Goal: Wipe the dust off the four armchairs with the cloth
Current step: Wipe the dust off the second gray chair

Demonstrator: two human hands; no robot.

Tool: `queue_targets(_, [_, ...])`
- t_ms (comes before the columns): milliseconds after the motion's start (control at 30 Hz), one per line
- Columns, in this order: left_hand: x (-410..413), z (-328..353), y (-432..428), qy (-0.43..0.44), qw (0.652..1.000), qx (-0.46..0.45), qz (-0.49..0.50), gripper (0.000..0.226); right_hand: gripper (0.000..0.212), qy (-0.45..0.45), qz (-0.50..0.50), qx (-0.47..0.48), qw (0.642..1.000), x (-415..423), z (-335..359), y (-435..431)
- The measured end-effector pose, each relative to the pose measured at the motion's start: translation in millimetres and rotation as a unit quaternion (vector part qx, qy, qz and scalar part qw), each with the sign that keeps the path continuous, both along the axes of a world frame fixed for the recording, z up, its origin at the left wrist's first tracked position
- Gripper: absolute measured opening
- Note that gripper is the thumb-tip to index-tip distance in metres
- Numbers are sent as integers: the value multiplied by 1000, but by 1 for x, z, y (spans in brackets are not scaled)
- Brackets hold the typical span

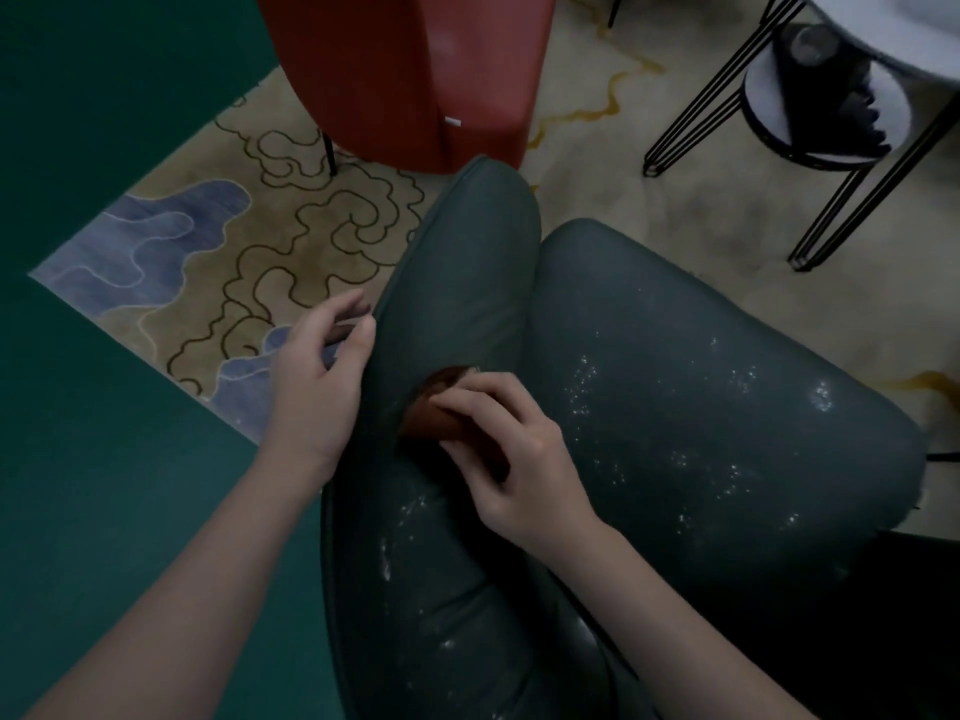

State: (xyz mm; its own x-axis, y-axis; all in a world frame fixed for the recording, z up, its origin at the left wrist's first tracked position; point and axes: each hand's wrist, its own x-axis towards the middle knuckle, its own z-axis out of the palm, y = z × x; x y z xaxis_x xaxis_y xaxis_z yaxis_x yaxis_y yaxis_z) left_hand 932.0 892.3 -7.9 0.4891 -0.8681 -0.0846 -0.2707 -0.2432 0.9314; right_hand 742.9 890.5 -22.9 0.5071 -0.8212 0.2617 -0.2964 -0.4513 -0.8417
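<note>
The right grip [519, 449] is pressed together on a wadded brown cloth [430, 407], fingers curled over its top and the thumb tucked beneath, holding it down on the dark teal leather armchair [675, 314] in the crease where the left arm [467, 262] meets the seat cushion [701, 356]. The left grip [317, 387] holds nothing: its fingers are loosely curled and lie at the outer edge of that same arm, though whether they touch the leather is hard to tell. Both forearms are bare and reach in from the bottom of the view. White dust specks [727, 407] are scattered over the seat cushion to the right of the cloth, and more show on the leather nearer the person, below the right wrist. Beyond the arm's far end stands a red armchair [415, 70] on thin dark legs. Both chairs sit on a beige rug [218, 262] with cloud-like outlines and blue patches, laid over a green floor [104, 511]. At upper right is a round side table [831, 122] with black wire legs and a lower shelf.
</note>
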Motion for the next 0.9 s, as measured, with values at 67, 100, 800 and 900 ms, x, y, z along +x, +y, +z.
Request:
queue_targets(67, [-1, 2, 14, -5, 1000, 5, -12, 28, 26, 15, 13, -16, 1000, 5, 5, -9])
queue_targets(100, [-1, 1, 24, -10, 1000, 10, -18, 31, 26, 26, 8, -25, 999, 9, 7, -16])
queue_targets(800, [-29, -5, 104, 25, 998, -12, 62, 32, 28, 121, 74, -87, 986, 51, 30, -42])
queue_targets(900, [-35, -4, 107, 42, 994, -25, 93, 25, 28, 111, 149, -94, 978, 39, 30, -28])
